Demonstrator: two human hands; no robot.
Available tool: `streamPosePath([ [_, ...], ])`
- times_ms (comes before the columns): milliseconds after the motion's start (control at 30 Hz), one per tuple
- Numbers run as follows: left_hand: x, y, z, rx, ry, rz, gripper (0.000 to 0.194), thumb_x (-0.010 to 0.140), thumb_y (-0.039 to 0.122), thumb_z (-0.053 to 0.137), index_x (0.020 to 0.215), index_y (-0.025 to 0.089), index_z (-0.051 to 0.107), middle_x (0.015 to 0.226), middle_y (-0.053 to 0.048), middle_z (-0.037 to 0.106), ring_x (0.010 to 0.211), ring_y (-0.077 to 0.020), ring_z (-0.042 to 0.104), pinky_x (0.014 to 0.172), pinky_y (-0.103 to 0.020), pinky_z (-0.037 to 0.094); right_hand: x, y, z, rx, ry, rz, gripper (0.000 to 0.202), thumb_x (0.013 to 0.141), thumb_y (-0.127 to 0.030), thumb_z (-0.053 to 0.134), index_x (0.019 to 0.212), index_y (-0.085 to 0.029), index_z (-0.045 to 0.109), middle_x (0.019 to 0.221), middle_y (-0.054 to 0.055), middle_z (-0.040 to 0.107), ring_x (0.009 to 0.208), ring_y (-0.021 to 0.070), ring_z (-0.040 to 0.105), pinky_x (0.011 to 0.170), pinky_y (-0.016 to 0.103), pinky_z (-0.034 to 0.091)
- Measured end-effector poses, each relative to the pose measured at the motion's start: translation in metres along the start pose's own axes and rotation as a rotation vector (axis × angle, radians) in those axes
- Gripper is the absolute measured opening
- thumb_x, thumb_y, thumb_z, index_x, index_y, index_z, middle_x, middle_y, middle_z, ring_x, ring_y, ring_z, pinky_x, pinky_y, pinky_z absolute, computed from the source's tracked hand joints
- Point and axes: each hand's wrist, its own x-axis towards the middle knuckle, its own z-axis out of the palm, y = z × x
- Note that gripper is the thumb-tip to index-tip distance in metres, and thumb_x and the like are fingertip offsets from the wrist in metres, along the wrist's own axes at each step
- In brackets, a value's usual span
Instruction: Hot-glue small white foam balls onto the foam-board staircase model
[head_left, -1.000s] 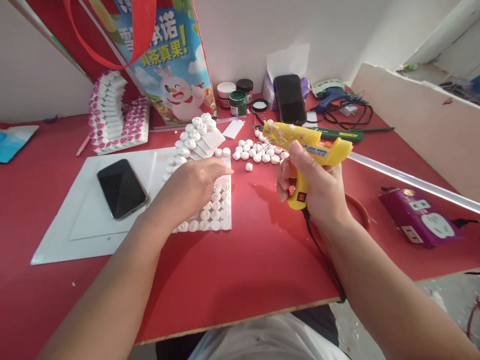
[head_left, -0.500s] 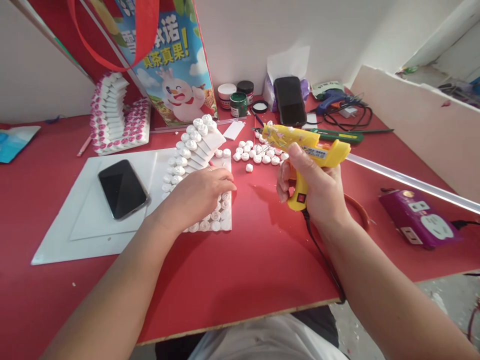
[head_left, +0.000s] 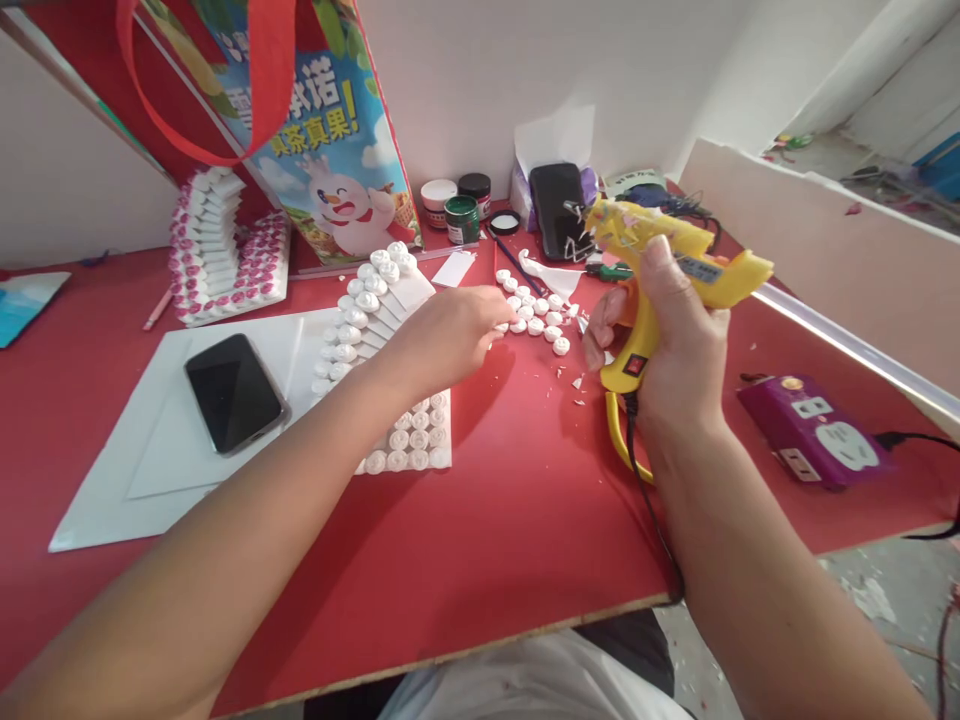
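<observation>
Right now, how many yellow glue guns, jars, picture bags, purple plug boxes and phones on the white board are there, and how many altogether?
Yellow glue gun: 1, in the right hand
Jars: 3
Picture bag: 1
Purple plug box: 1
Phone on the white board: 1
Total: 7

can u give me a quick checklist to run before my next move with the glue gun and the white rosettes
1. Yellow glue gun firmly held: ok, the right hand is wrapped around its handle.
2. Nozzle away from the left hand: ok, the two are well apart.
3. Left hand at the loose white rosettes: ok, its fingertips are at the pile's left side.
4. A rosette pinched in those fingertips: cannot tell, the hand hides it.
5. Surface beside the pile free of scraps: not ok, small white scraps lie there.
6. Glue gun hot: cannot tell from the picture.
</observation>
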Motion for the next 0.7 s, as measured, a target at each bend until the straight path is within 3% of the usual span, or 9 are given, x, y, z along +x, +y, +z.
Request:
streamPosePath([
  [200, 0.033, -0.003, 0.016, 0.169, -0.084, -0.041, 0.023, 0.088, 0.001, 0.053, 0.099, 0.013, 0.069, 0.108, -0.015, 0.068, 0.104, -0.0295, 0.065, 0.083, -0.039, 0.05, -0.002, 0.003, 0.001, -0.021, -0.019, 0.045, 0.017, 0.097, -0.032, 0.072, 0.088, -0.019, 0.068, 0.052, -0.003, 0.056, 0.037, 0.0108, 0.049, 0.037, 0.027, 0.035],
  [533, 0.032, -0.009, 0.03, 0.187, -0.093, -0.054, 0.021, 0.091, 0.003, 0.05, 0.094, 0.015, 0.066, 0.102, -0.015, 0.069, 0.098, -0.0287, 0.066, 0.084, -0.04, 0.05, -0.002, 0.006, -0.002, -0.037, -0.065, 0.039, 0.022, 0.098, -0.034, 0.07, 0.083, -0.019, 0.065, 0.055, -0.003, 0.056, 0.04, 0.0123, 0.054, 0.038, 0.027, 0.04],
  [700, 0.018, 0.001, 0.019, -0.005, 0.017, -0.127, 0.013, 0.091, 0.011, 0.059, 0.1, 0.015, 0.068, 0.105, -0.013, 0.071, 0.1, -0.0292, 0.066, 0.09, -0.044, 0.052, -0.002, 0.007, -0.002, -0.075, -0.075, 0.05, 0.023, 0.098, -0.039, 0.07, 0.085, -0.021, 0.067, 0.055, -0.004, 0.054, 0.04, 0.0116, 0.053, 0.038, 0.026, 0.041],
])
